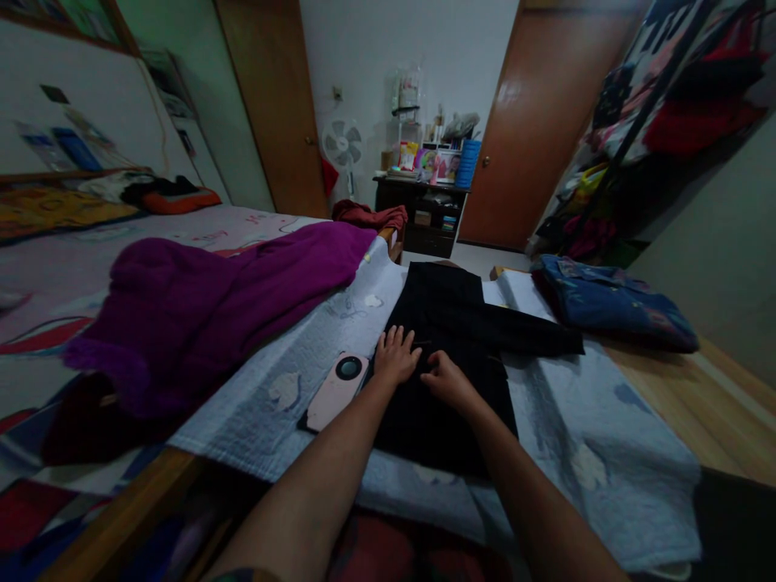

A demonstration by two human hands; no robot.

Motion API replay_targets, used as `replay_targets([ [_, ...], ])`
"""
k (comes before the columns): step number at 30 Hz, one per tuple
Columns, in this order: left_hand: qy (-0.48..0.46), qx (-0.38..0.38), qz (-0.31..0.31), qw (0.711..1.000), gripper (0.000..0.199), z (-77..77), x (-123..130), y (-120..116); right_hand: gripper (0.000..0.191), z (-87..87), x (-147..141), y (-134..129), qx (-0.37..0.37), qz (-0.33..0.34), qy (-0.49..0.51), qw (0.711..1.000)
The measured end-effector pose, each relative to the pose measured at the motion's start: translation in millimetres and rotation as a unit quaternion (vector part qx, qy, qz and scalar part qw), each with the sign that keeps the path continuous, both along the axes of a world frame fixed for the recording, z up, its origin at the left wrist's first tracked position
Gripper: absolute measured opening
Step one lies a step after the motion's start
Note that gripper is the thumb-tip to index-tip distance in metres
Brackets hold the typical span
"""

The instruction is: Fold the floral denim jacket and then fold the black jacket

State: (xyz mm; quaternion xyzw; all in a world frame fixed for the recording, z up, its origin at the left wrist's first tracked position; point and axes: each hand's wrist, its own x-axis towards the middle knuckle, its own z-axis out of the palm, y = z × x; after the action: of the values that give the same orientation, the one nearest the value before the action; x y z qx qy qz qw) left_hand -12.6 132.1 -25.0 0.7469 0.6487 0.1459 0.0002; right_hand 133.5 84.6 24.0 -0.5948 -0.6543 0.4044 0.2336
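A black garment [449,307] lies on a pale blue patterned cloth [558,412], with one sleeve stretched out to the right. My left hand [395,356] rests flat on the garment's left part, fingers spread. Just to its right, my right hand [445,378] is closed on the garment, its fingers curled at the dark fabric near the middle. A pink phone [335,392] with a round dark camera ring lies left of the garment, partly on something dark.
A purple fleece [224,307] covers the bed edge at left. Folded denim clothing [612,303] sits at right on a wooden surface. Behind are a red-brown cloth [369,215], a white fan [343,145] and a dark cabinet [418,198].
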Motion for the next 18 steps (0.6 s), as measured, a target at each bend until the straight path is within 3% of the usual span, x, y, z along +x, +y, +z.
replay_targets([
  [4,-0.005,0.012,-0.003,1.000,0.057,-0.1,1,-2,0.019,13.5,3,-44,0.097,0.119,-0.100,0.983],
  [6,-0.005,0.028,-0.004,1.000,0.055,1.3,1,-4,0.027,21.6,4,-64,0.128,0.152,-0.129,0.971],
  [9,-0.012,0.060,-0.011,0.998,0.052,6.0,0,-7,0.037,29.3,12,-80,0.157,0.191,-0.098,0.964],
  [11,-0.024,0.071,-0.030,0.997,0.047,11.0,1,-11,0.029,28.2,24,-81,0.186,0.152,-0.075,0.968],
  [13,-0.037,0.060,-0.059,0.996,0.041,15.9,2,-19,0.023,22.2,40,-77,0.226,0.040,-0.105,0.968],
  [15,-0.046,0.038,-0.087,0.994,0.038,18.5,6,-30,0.024,13.4,58,-72,0.247,-0.083,-0.172,0.950],
  [18,-0.034,-0.003,-0.107,0.994,0.047,15.1,14,-50,0.037,2.2,79,-67,0.201,-0.167,-0.214,0.941],
])
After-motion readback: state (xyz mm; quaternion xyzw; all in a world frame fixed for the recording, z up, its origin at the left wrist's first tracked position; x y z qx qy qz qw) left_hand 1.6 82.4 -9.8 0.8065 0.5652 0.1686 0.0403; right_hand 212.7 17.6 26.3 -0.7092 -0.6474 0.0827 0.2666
